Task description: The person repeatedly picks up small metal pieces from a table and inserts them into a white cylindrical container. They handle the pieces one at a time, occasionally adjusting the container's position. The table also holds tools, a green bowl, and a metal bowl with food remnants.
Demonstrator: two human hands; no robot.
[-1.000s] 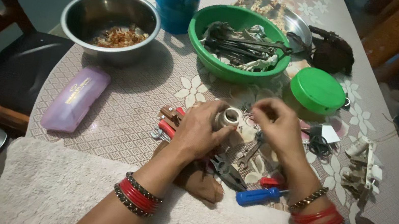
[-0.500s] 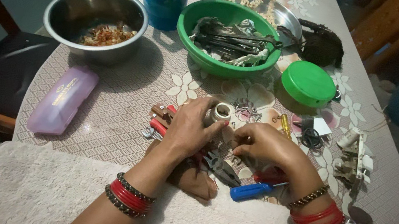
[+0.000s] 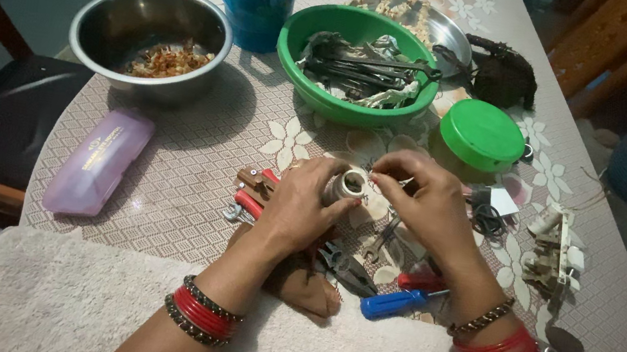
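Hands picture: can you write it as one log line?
left hand: holds small white round part | right hand: fingertips at part's rim | near: pliers, blue screwdriver

bare forearms; red bangles, beaded bracelets on both wrists
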